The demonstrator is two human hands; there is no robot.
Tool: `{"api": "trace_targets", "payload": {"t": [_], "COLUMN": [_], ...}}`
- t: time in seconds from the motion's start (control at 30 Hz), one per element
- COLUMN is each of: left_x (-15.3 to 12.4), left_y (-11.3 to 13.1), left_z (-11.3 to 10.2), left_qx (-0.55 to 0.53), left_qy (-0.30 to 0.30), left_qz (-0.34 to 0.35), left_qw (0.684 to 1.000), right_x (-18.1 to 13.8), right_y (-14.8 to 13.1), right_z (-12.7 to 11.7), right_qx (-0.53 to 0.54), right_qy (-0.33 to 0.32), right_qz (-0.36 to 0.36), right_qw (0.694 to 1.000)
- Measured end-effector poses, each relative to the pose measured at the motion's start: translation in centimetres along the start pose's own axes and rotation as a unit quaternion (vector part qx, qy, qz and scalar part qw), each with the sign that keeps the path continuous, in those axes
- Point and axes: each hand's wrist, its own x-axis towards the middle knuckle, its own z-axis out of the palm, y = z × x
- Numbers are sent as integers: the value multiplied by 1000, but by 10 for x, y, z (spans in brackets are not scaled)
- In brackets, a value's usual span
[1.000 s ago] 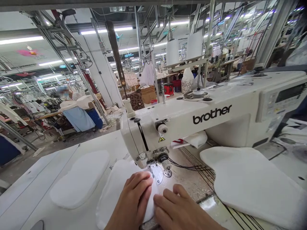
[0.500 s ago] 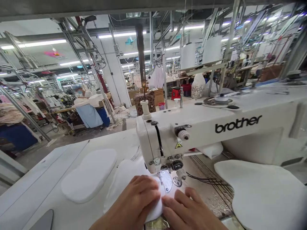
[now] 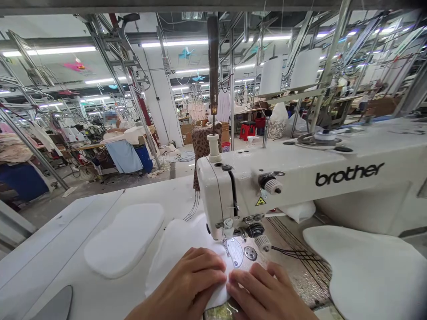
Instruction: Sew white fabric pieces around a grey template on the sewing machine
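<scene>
White foam pad (image 3: pixel 180 253) held flat at the presser foot (image 3: pixel 228 233) of a Brother sewing machine (image 3: pixel 283 186).

The left hand (image 3: pixel 180 289) and right hand (image 3: pixel 263 295) lie open on it side by side, pressing down without closing around it, and the pad's far part runs under the presser foot. Left of the left hand, one oval foam pad (image 3: pixel 123 238) lies apart on the white desk (image 3: pixel 50 240). Right of the right hand rests one larger foam pad (image 3: pixel 367 271). Beyond both hands, the machine head blocks part of the view; two white thread cones (image 3: pixel 271 75) stand above it.
</scene>
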Motion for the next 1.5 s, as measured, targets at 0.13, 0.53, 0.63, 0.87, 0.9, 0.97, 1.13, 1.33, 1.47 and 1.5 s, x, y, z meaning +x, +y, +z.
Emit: {"api": "trace_targets", "payload": {"t": [0.13,0.53,0.63,0.87,0.9,0.97,1.13,1.33,1.47,1.5], "left_x": [0,-2,0,-3,-4,-6,-2,0,-2,-1], "left_y": [-2,-5,-4,-3,-4,-5,0,5,5,5], "left_z": [3,11,12,26,29,33,25,16,26,28], "left_qx": [-6,42,55,76,81,97,110,102,157,165], "left_qy": [9,40,39,77,82,89,58,13,80,87], "left_qz": [11,25,14,-27,-33,-45,-58,-31,-15,-16], "left_qw": [1000,998,998,994,993,990,990,994,984,982], "right_x": [-5,-2,1,4,4,3,5,6,3,2], "right_y": [0,4,5,12,13,15,19,21,24,24], "right_z": [5,7,5,-6,-6,-5,-7,-6,-2,-1], "right_qx": [-4,-32,-29,8,12,9,5,16,6,1], "right_qy": [-17,-3,-1,-56,-68,-78,-72,-68,-90,-98], "right_qz": [23,33,38,56,60,65,62,66,69,72], "right_qw": [1000,999,999,997,996,995,996,995,993,993]}}
